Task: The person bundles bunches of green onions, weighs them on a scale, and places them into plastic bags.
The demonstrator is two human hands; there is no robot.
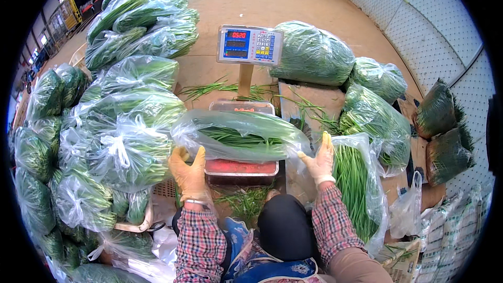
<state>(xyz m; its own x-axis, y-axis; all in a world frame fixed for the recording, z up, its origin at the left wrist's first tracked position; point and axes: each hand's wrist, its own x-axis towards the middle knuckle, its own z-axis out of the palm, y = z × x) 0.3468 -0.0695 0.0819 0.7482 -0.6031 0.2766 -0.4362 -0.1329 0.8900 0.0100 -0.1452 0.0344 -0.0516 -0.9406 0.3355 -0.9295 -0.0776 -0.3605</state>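
Observation:
A clear plastic bag of long green stalks (236, 134) lies across the steel pan of a scale (241, 168). The scale's display (250, 45) stands behind it on a post. My gloved left hand (186, 173) is just below the bag's left end, thumb and fingers apart. My gloved right hand (319, 160) is by the bag's right end, fingers stretched upward, thumb at the loose plastic. Beside it lies an opened bag of green stalks (352, 188). Loose stalks (217, 89) are scattered behind the scale.
Tall piles of bagged greens (123, 147) stand at left, some in a plastic crate (137, 225). More full bags (309, 52) line the right on boards, with dark green bundles (445, 154) against a pale wall (398, 21). A basket (403, 262) sits at lower right.

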